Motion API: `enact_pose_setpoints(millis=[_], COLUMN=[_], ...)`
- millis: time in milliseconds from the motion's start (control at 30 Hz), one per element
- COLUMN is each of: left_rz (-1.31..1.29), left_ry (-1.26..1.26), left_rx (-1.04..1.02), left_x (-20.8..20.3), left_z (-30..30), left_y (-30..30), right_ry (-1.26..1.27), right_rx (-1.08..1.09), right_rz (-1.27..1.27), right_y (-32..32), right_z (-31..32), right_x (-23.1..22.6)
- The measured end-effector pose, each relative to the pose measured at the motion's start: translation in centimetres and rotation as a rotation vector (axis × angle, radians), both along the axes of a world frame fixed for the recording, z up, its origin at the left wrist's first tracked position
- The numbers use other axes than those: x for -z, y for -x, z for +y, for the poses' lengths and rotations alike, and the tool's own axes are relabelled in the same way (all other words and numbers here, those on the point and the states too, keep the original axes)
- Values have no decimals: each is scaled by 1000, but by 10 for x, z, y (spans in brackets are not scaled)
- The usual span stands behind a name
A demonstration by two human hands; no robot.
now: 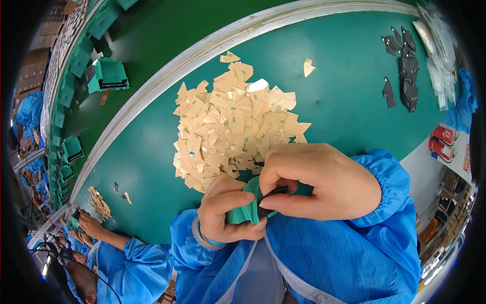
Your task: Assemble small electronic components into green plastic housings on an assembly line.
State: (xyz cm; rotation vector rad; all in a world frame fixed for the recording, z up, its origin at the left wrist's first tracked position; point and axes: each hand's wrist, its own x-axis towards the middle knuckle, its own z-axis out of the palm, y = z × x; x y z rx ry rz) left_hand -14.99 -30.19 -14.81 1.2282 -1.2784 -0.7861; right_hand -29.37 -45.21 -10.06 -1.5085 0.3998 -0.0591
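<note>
My left hand (223, 205) is closed round a small green plastic tray (243, 214), holding it tilted close to my body at the table's near edge. My right hand (324, 182) pinches a thin black piece (274, 192) between thumb and fingers, right at the tray's side. More black shows on the tray (262, 211), partly covered by my fingers, and I cannot tell whether it is the same piece. Just beyond both hands lies a loose heap of cream, flat, angular pieces (235, 119), some with green print.
Black flat parts (409, 83) and clear plastic bags (438, 66) lie at the far right of the green table (349, 55). Past a pale rail (167, 66), a dark green belt carries green trays (107, 76). A co-worker's hand (91, 225) works at the left near a smaller cream heap (99, 203).
</note>
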Motion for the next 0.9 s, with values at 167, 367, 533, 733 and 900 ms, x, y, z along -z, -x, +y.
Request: enact_pose_setpoints(millis=[167, 367, 533, 733, 900], left_rz=[-73, -96, -107, -112, -158], left_ry=[17, 23, 16, -5, 33], left_rx=[10, -8, -1, 16, -65], left_x=[-1, -2, -3, -5, -2], left_z=[-1, -3, -2, -1, -2], left_y=[-2, 0, 0, -2, 1], right_ry=[0, 38, 58, 88, 217], right_rx=[1, -2, -7, -32, 108], right_rz=[0, -32, -25, 15, 82], right_y=[1, 1, 1, 2, 3], right_z=[-1, -1, -1, -1, 1], right_x=[0, 0, 0, -2, -4])
